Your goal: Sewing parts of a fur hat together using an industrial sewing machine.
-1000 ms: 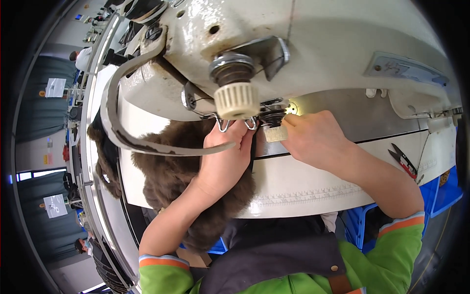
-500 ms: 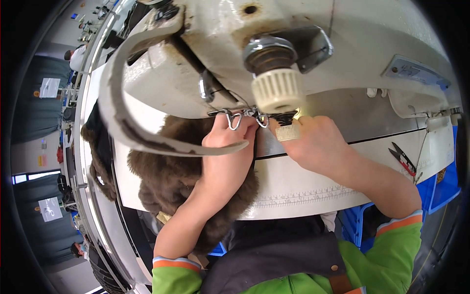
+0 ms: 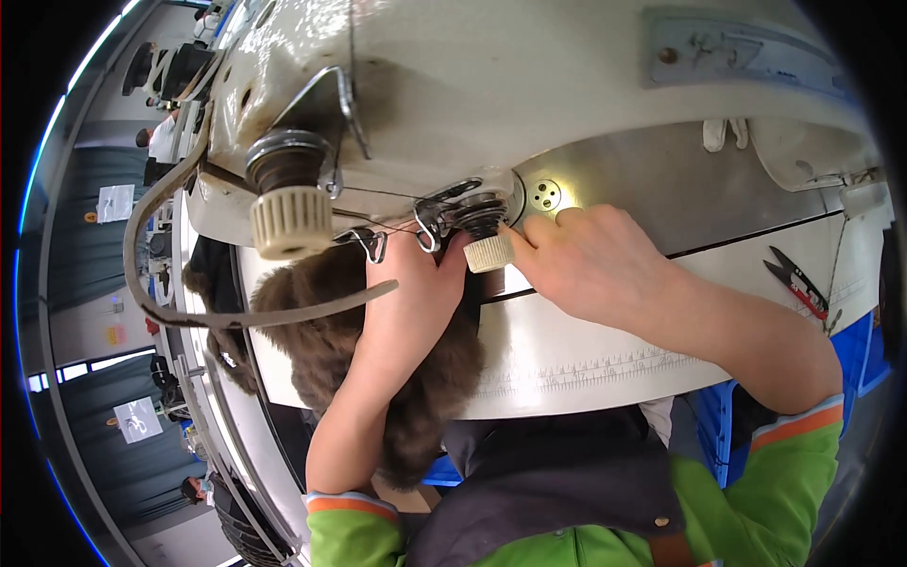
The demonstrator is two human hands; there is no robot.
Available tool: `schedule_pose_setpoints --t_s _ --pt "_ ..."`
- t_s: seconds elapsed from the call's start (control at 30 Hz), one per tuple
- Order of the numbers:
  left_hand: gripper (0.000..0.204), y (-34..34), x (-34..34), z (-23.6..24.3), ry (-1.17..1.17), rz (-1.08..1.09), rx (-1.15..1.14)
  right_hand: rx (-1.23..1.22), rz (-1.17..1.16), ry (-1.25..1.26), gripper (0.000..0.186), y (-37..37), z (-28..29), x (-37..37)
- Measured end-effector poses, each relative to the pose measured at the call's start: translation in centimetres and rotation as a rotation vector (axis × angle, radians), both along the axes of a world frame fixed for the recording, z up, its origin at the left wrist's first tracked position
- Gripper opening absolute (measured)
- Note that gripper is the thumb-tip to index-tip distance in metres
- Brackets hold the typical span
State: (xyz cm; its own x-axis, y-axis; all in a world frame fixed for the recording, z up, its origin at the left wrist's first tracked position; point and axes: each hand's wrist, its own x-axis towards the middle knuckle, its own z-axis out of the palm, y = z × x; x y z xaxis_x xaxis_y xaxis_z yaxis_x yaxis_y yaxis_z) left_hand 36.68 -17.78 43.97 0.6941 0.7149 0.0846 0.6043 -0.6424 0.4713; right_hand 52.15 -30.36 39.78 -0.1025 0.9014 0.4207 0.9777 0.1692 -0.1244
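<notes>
At a sewing machine [image 3: 472,94], left hand [image 3: 416,298] against brown fur [image 3: 316,350], right hand [image 3: 590,265] nearby, cannot tell either grip.

I count: one sewing machine [image 3: 472,113], top; two ribbed cream knobs [image 3: 292,225], centre-left and centre; one pair of snips [image 3: 810,298], right; two white sheets [image 3: 115,204], far left.

The green sleeves [image 3: 794,487] were short, their cuffs [image 3: 798,422] banded in orange and pale blue. A dark apron [image 3: 557,468] bore a round, brass-coloured stud [image 3: 661,522].
</notes>
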Motion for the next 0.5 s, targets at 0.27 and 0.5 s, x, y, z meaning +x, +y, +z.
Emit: schedule_pose_setpoints --t_s 0.27,0.5 --pt "0.023 0.6 -0.3 5.2 0.572 -0.516 0.652 -0.032 0.025 0.018 0.032 0.1 0.3 0.4" --pt "0.025 5.7 -0.1 2.6 0.229 -0.461 -0.120 -0.072 0.032 0.027 0.031 0.1 0.3 -0.1"
